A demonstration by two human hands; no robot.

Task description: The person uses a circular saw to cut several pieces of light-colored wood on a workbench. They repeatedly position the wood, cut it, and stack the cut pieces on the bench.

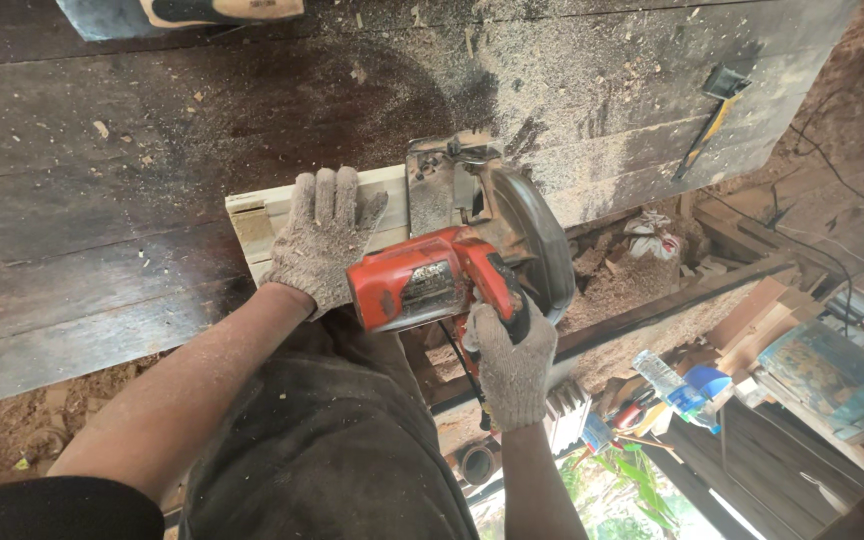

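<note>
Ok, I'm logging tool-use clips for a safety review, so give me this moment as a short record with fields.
left hand: gloved left hand pressed flat on the pale wooden board
right hand: gloved right hand gripping the handle of the red circular saw
saw position: resting on the board, blade guard to the right
surface: dark plank floor strewn with sawdust
nearby: hammer lying on the planks

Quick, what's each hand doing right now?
Left hand: open, gloved, pressed flat on the pale wooden board.
Right hand: closed around the handle of the red circular saw.
</note>
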